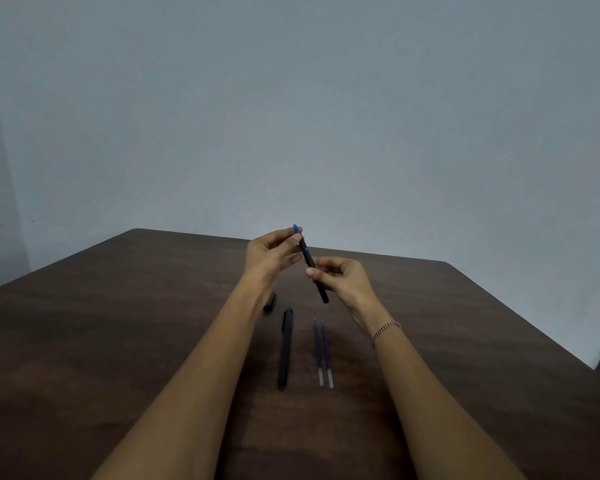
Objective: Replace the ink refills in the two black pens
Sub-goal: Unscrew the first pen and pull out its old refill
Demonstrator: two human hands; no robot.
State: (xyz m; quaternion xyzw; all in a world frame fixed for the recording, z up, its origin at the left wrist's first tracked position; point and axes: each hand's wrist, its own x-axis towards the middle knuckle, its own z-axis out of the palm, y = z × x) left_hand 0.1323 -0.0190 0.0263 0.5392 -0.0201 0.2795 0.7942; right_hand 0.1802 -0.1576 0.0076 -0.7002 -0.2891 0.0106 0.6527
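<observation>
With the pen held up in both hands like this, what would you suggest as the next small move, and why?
Probably twist the blue tip loose with the left hand while the right hand steadies the barrel. The cap already lies on the table, and two refills wait beside the other pen, so the tip seems all that keeps the old refill in.

I see a dark wooden table (118, 341) with rounded far corners, and a plain grey-blue wall (291, 98) beyond it.

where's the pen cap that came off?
The small black pen cap lies on the dark wooden table, partly hidden behind the left forearm, just up-left of the capped black pen.
</observation>
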